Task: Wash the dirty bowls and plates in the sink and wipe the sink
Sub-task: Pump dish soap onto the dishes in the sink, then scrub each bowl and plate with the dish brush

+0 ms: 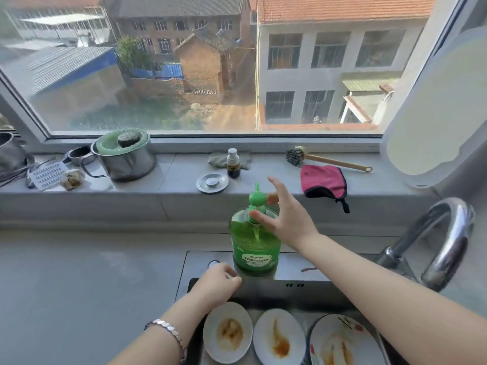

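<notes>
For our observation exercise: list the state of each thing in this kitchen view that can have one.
soap bottle: upright, pump on
right hand: open, fingers spread at the pump
left hand: fingers curled, nothing seen in it
three plates: dirty, lying in the sink
faucet: no water seen
pink cloth: draped over the sill edge

Detergent bottle (255, 241), centre: translucent green, white label. Left plate (214, 331), middle plate (264, 338), 6 o'clock: white, orange-brown smears. Right plate (320, 338), 5 o'clock: dark rim, red flecks. Cloth (323, 183), 2 o'clock: pink, dark trim.
</notes>
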`<action>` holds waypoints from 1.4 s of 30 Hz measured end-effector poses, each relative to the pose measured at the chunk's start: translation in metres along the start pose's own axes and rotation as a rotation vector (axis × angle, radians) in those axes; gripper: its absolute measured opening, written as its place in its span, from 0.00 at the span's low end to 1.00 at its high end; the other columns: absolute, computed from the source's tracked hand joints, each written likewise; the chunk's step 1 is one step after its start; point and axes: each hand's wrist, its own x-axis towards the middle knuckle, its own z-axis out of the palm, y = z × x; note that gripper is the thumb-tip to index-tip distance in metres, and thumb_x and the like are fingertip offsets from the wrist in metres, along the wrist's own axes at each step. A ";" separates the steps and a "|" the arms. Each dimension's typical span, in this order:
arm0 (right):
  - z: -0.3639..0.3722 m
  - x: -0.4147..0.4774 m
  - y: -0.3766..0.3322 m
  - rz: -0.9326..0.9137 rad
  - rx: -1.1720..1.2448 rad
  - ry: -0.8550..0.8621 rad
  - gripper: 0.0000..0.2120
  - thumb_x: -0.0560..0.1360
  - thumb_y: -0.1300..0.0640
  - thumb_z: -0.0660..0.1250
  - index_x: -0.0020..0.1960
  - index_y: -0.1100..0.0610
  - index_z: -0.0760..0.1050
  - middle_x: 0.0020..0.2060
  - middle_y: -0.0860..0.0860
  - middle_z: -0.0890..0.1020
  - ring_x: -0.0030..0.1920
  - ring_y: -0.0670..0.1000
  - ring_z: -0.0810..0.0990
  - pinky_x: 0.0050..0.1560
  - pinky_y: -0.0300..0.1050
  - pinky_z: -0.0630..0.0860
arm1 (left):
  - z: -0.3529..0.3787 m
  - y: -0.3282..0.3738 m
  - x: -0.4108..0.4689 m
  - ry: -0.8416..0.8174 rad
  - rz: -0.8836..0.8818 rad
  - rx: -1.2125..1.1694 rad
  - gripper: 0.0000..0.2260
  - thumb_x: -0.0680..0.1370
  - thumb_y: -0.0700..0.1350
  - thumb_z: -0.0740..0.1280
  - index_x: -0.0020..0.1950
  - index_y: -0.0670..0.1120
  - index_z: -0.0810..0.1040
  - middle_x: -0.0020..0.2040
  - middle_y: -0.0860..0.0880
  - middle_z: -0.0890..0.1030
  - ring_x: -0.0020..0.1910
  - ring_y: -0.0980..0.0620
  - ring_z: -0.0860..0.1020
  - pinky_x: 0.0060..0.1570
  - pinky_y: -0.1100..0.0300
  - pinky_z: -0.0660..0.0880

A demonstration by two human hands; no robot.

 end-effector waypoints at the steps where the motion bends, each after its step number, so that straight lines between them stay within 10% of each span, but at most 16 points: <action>1: -0.007 0.002 0.009 0.016 -0.022 0.029 0.30 0.74 0.44 0.64 0.72 0.53 0.60 0.51 0.49 0.75 0.52 0.47 0.74 0.53 0.46 0.72 | 0.002 0.000 0.005 -0.001 -0.003 0.012 0.03 0.77 0.47 0.62 0.49 0.50 0.72 0.44 0.52 0.78 0.42 0.53 0.78 0.39 0.63 0.73; 8: -0.062 0.099 0.067 0.209 -0.485 0.105 0.16 0.77 0.63 0.57 0.63 0.60 0.72 0.60 0.58 0.74 0.61 0.59 0.71 0.58 0.50 0.69 | -0.008 0.002 0.044 0.001 -0.019 0.193 0.08 0.76 0.48 0.61 0.53 0.49 0.77 0.49 0.50 0.78 0.48 0.51 0.76 0.49 0.61 0.72; 23: -0.051 0.165 0.135 0.266 -0.941 0.118 0.13 0.78 0.65 0.54 0.58 0.62 0.74 0.54 0.60 0.74 0.56 0.60 0.72 0.56 0.50 0.66 | -0.059 -0.008 0.108 0.109 -0.079 0.210 0.05 0.76 0.46 0.61 0.49 0.49 0.76 0.49 0.50 0.80 0.48 0.50 0.78 0.49 0.59 0.74; 29: -0.056 0.116 0.082 0.150 -0.745 0.358 0.14 0.76 0.68 0.54 0.57 0.64 0.74 0.49 0.60 0.74 0.44 0.59 0.72 0.44 0.49 0.64 | -0.053 -0.010 0.077 0.117 -0.075 0.207 0.07 0.77 0.46 0.61 0.51 0.47 0.77 0.50 0.50 0.79 0.50 0.49 0.77 0.50 0.58 0.74; 35: -0.026 -0.004 0.016 0.462 -0.143 0.386 0.11 0.80 0.58 0.55 0.57 0.57 0.73 0.49 0.55 0.79 0.48 0.58 0.75 0.42 0.45 0.65 | -0.020 -0.023 0.006 0.061 -0.022 0.089 0.04 0.77 0.45 0.61 0.48 0.49 0.76 0.45 0.50 0.78 0.39 0.53 0.76 0.36 0.62 0.71; 42: 0.012 -0.190 0.033 0.524 0.034 0.004 0.08 0.76 0.60 0.62 0.42 0.49 0.76 0.34 0.47 0.79 0.38 0.51 0.76 0.34 0.38 0.68 | 0.076 -0.085 -0.070 -0.159 -0.051 0.074 0.09 0.77 0.46 0.63 0.56 0.48 0.75 0.51 0.49 0.80 0.45 0.52 0.77 0.42 0.62 0.72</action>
